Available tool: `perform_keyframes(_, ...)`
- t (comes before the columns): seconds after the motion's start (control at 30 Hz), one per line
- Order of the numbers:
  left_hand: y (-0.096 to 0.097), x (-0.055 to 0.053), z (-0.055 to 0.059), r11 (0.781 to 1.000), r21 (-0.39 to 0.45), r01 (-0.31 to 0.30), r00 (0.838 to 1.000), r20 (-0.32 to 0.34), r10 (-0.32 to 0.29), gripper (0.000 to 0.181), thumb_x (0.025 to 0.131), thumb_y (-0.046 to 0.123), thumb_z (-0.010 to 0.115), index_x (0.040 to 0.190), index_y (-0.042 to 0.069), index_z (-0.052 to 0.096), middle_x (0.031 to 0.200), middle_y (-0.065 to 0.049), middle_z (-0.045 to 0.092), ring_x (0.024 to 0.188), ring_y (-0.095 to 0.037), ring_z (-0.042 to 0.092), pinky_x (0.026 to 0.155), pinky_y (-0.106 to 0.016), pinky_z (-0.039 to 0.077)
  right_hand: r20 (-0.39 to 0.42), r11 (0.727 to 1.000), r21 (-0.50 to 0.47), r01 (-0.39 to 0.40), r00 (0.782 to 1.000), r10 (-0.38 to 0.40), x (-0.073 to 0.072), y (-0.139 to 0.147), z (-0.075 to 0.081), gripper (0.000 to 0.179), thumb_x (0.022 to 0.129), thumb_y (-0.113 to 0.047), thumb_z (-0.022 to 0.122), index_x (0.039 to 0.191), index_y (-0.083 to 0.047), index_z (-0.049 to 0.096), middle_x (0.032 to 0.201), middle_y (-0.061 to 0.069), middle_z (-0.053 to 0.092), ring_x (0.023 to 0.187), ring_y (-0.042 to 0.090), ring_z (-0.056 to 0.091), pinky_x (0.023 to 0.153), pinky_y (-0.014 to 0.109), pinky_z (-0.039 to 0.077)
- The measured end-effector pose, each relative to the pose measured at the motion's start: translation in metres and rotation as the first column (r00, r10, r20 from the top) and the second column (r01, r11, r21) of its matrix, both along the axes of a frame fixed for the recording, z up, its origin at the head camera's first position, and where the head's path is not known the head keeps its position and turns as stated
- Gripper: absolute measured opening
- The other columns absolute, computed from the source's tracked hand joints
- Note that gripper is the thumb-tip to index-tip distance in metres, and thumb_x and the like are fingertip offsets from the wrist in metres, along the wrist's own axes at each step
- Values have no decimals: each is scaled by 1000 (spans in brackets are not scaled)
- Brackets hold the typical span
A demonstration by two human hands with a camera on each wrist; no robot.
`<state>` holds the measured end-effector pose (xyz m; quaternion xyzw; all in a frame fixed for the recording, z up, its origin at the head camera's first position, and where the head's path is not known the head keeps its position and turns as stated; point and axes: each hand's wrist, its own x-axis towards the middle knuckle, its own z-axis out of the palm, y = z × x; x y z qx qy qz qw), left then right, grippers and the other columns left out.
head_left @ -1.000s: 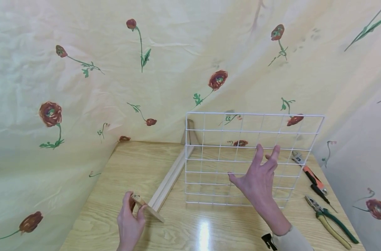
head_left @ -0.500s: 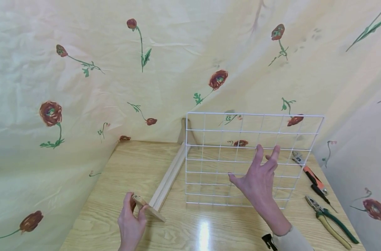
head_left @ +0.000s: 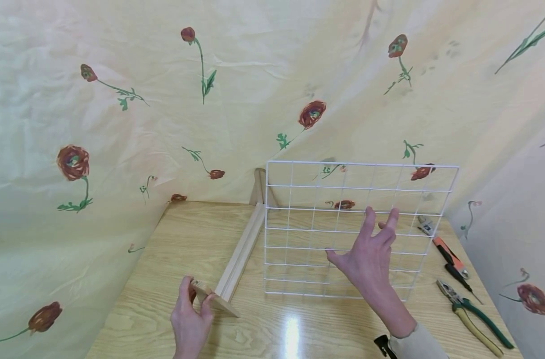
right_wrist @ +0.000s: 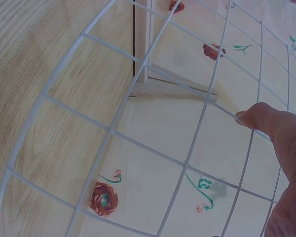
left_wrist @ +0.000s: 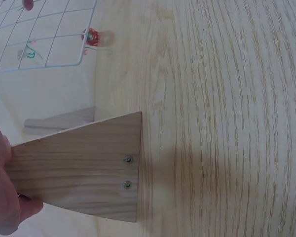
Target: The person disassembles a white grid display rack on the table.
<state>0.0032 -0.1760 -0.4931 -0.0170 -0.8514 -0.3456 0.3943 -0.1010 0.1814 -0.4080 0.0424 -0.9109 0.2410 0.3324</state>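
Observation:
My left hand (head_left: 191,321) pinches the top of the near wooden end piece (left_wrist: 84,165) of a wooden stand. Two screw heads (left_wrist: 128,172) show on that piece's outer face. A long grooved bar (head_left: 242,257) runs back across the table to the far end piece (head_left: 258,187), which stands by the cloth. To the right, a white wire grid panel (head_left: 362,163) is held upright by my right hand (head_left: 373,257), fingers spread across its wires. The thumb (right_wrist: 264,118) lies against a wire in the right wrist view. The panel's left edge overlaps the stand's far end in the head view.
Along the table's right side lie an orange-and-black handled tool (head_left: 449,254) with a grey head, a thin black-handled screwdriver (head_left: 458,274) and pliers (head_left: 470,319) with green and yellow handles. Flowered cloth (head_left: 245,75) hangs behind and at both sides.
The stand's far end has swung left, while my left hand and the near end have shifted slightly right. The grid panel has tipped a little, its right top corner moving left.

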Motion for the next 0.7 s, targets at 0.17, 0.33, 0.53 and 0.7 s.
perform_keyframes(0.17,4,1,0,1000,-7,-24,999,-29,24,63,85,30,77,126,-9,50,96,-28,67,82,-49,69,69,-49,59,16,1000,-3,1,1000,-1,0,0,0,135,40,-27,102,145,-1,21,156,31,-10,112,59,37,57,59,50)
perform_keyframes(0.33,12,2,2,998,-8,-58,998,-13,58,63,78,15,85,125,-8,51,96,-29,67,80,-49,69,66,-50,59,60,1000,-15,8,998,-7,0,0,1,136,40,-27,102,146,-1,20,157,29,-12,115,58,35,59,60,49)
perform_keyframes(0.53,21,3,3,997,-6,-81,997,1,81,69,64,-8,89,122,-8,51,94,-29,67,78,-49,69,62,-51,60,74,1000,-19,10,997,-9,1,-1,0,137,40,-27,103,146,-2,20,157,30,-12,114,58,36,58,60,49)
perform_keyframes(0.7,25,4,2,996,-19,-87,996,-2,87,68,65,-5,88,123,-9,51,94,-29,67,76,-48,69,57,-53,59,89,1000,-25,15,996,-12,1,-1,0,136,41,-26,103,146,-2,20,157,30,-12,114,58,36,57,60,49)
